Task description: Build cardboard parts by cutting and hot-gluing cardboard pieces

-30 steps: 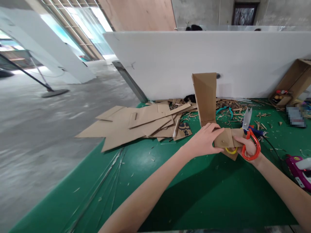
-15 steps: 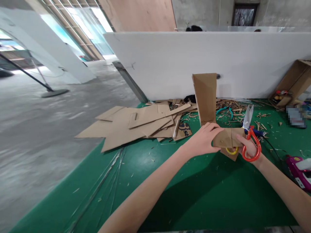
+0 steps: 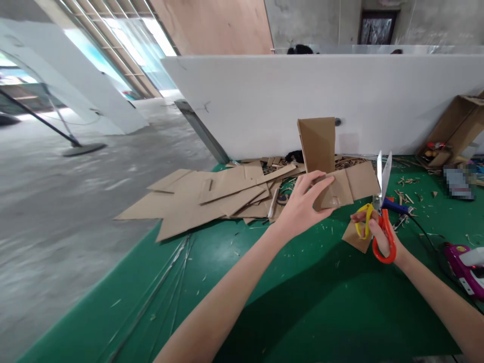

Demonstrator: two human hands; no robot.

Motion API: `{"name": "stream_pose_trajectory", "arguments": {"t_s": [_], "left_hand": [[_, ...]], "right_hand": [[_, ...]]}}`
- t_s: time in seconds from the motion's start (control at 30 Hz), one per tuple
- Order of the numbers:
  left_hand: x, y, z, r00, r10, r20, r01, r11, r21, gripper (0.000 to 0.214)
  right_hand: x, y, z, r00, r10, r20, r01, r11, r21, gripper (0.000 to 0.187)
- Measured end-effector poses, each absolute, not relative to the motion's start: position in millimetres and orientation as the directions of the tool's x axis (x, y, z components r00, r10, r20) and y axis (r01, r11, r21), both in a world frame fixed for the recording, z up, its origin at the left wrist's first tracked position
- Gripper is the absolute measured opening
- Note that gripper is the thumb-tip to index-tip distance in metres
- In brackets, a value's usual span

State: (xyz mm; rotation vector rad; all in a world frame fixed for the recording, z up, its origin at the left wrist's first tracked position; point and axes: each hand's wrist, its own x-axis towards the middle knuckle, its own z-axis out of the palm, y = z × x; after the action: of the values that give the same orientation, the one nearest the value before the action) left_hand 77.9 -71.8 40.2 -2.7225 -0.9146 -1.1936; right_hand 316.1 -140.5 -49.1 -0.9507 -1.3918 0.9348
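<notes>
My left hand grips a folded strip of brown cardboard by its left end, thumb and fingers on either side. Scissors with one red and one yellow handle are in my right hand. Their blades point up and stand slightly apart, just beside the strip's right end. Below, a small cardboard square lies on the green table. Behind my left hand an upright cardboard piece stands; its lower part is hidden.
Stacked flat cardboard sheets lie at the left. A blue tool with a cord and a magenta device are at the right. An open cardboard box leans by the white partition. Scraps litter the green table.
My right hand has come off the cardboard, and the scissors' blades have opened. The strip now extends toward the right from my left hand, which has shifted slightly left.
</notes>
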Motion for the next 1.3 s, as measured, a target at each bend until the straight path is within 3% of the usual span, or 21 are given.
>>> {"name": "stream_pose_trajectory", "arguments": {"t_s": [0.1, 0.23, 0.5, 0.8, 1.03, 1.3], "left_hand": [[81, -73, 39, 0.539, 0.523, 0.660, 0.511, -0.826, 0.237, 0.063], [80, -71, 40, 0.432, 0.529, 0.731, 0.544, -0.799, 0.256, 0.068], [71, -66, 48, 0.264, 0.402, 0.877, 0.607, -0.776, 0.173, 0.075], [76, -71, 48, 0.408, 0.334, 0.850, 0.559, -0.827, 0.056, 0.079], [79, -78, 52, 0.433, 0.341, 0.834, 0.557, -0.829, 0.049, 0.081], [87, -90, 54, 0.390, 0.383, 0.838, 0.618, -0.783, 0.070, 0.077]], "right_hand": [[311, -143, -48, -0.020, 0.926, 0.377, 0.030, 0.378, -0.925, 0.036], [318, -141, -49, -0.031, 0.929, 0.369, 0.197, 0.368, -0.909, 0.040], [325, -143, -41, -0.167, 0.889, 0.426, 0.482, 0.451, -0.751, 0.045], [314, -148, -25, -0.255, 0.859, 0.444, 0.507, 0.510, -0.694, 0.030], [314, -149, -27, -0.218, 0.893, 0.392, 0.523, 0.447, -0.726, 0.033], [313, -149, -24, -0.191, 0.900, 0.393, 0.638, 0.418, -0.647, 0.035]]}}
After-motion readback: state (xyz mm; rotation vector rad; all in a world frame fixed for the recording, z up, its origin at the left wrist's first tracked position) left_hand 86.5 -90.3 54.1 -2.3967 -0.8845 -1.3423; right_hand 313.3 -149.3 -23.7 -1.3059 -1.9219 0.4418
